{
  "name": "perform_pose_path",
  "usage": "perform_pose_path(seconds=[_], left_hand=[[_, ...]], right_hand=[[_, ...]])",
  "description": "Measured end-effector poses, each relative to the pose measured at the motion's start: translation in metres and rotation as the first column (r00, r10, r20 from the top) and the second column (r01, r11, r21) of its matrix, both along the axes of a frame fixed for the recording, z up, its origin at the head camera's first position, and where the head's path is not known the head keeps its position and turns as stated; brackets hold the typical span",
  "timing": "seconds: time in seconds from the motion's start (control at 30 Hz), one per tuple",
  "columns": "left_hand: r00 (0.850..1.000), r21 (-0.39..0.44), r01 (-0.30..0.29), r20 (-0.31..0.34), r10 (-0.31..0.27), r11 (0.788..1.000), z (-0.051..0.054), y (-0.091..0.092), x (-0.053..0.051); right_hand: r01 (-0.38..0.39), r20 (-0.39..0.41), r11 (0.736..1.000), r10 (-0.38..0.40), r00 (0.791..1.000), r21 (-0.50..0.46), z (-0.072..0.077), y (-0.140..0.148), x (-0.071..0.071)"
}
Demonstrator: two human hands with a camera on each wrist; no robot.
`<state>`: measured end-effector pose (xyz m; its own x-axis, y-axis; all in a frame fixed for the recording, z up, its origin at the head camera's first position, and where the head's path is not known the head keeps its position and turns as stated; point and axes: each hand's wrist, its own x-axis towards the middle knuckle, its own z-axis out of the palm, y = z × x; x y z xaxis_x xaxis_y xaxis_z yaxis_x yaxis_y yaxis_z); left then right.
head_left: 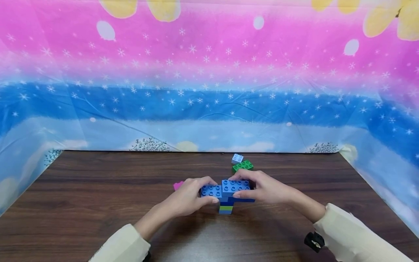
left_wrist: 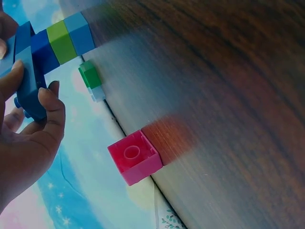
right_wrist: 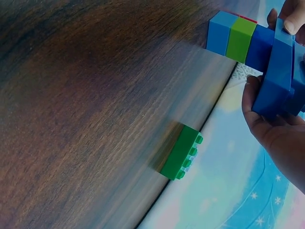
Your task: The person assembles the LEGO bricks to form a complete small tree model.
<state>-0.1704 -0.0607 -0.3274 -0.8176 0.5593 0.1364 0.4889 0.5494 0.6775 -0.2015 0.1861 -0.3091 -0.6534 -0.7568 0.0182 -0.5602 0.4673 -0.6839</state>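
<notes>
A stack of bricks stands upright on the table, with a light blue brick (head_left: 225, 211) at its foot, a lime green brick (head_left: 226, 208) above it, then dark blue. Across its top, a light blue brick (head_left: 211, 191) reaches left, and a higher blue brick (head_left: 235, 186) lies on the right over a dark blue one (head_left: 244, 200). My left hand (head_left: 186, 196) grips the left brick between thumb and fingers. With thumb and fingers, my right hand (head_left: 266, 186) holds the right-hand blue brick. The left wrist view shows the left hand (left_wrist: 33, 143) around the brick's end.
Behind the stack lie a green brick (head_left: 243, 166) and a pale blue brick (head_left: 237, 158). A pink brick (head_left: 178, 186) is beside my left hand, partly hidden in the head view. A patterned cloth (head_left: 209, 134) hangs along the back edge of the wooden table (head_left: 114, 189).
</notes>
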Motion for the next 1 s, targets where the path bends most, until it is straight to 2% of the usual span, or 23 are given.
perform_pose_path(seconds=[0.63,1.0], left_hand=[[1.0,-0.012,-0.004,-0.004,0.004,1.0,0.0015,-0.0022,-0.0011],[1.0,-0.01,0.006,0.013,-0.006,1.0,0.0003,-0.0005,-0.0012]], right_hand=[[0.003,-0.008,0.999,-0.003,1.0,-0.038,0.0018,-0.0038,0.0001],[0.057,0.017,0.998,-0.057,0.998,-0.007,0.0012,-0.0018,0.0016]])
